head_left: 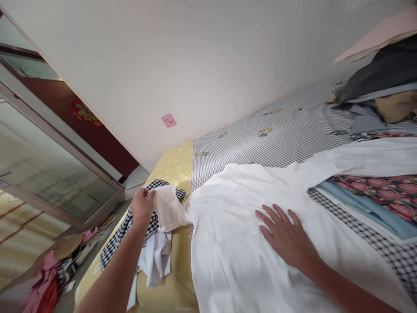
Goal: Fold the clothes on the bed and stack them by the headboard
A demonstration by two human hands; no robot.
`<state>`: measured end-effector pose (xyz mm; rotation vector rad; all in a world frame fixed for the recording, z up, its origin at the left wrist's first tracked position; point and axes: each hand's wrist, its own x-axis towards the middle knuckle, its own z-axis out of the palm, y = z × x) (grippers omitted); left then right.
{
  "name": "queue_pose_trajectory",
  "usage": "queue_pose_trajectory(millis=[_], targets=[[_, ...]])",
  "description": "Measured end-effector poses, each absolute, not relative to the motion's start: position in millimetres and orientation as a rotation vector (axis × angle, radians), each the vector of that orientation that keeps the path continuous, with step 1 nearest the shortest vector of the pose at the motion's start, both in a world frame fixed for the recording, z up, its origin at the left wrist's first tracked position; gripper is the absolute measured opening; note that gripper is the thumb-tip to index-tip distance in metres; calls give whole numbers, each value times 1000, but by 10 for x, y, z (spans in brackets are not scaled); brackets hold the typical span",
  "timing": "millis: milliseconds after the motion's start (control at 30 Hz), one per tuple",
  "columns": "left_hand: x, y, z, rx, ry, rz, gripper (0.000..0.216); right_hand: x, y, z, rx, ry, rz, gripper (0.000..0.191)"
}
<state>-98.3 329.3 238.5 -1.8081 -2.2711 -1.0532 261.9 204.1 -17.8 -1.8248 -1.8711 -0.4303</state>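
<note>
A white garment [234,243] lies spread over the bed. My right hand [286,237] rests flat on its middle, fingers stretched out and apart. My left hand [142,206] is closed in a pinch on the garment's sleeve end [169,208], lifted a little at the bed's left side. Under that sleeve lie a black-and-white checked cloth [117,241] and a crumpled white cloth [156,258].
The bed has a grey checked sheet [260,143] and a yellow sheet [172,167]. Floral and blue fabrics [374,195] lie at the right, a heap of dark clothes [381,82] far right. A wall with a pink note [168,120] stands behind. Clutter covers the floor [55,269] at the left.
</note>
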Motion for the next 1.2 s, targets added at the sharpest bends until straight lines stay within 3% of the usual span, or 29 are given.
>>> queue_pose_trajectory(millis=[133, 267, 367, 533, 700, 800, 900, 1033, 1200], targets=[[-189, 3458, 2739, -1922, -2290, -1577, 18, 2589, 2034, -144, -1836, -1857, -418, 44], [824, 3499, 2748, -2256, -2300, -1838, 14, 2574, 2003, -72, -1850, -1868, -379, 42], [1402, 3340, 2605, -2714, -2222, -1784, 12, 2572, 1980, -17, -1859, -1857, -353, 42], [1417, 2960, 2388, -3492, -1928, -1439, 39, 2569, 1972, 24, -1860, -1846, -313, 43], [295, 2592, 1924, -2658, -2306, -1775, 41, 2577, 1977, 15, -1888, -1842, -286, 45], [-547, 2092, 1287, -2078, -2555, -1934, 53, 2582, 1970, 18, -1920, -1866, -247, 47], [-1157, 1403, 489, -1671, -2868, -1872, 69, 2580, 1960, 23, -1959, -1892, -192, 49], [-1306, 645, -356, -1699, -2941, -1639, 79, 2600, 1972, 56, -2001, -1914, -119, 50], [-858, 293, -585, -1753, -3104, -1569, 83, 2598, 1916, 129, -1978, -1779, 140, 51]])
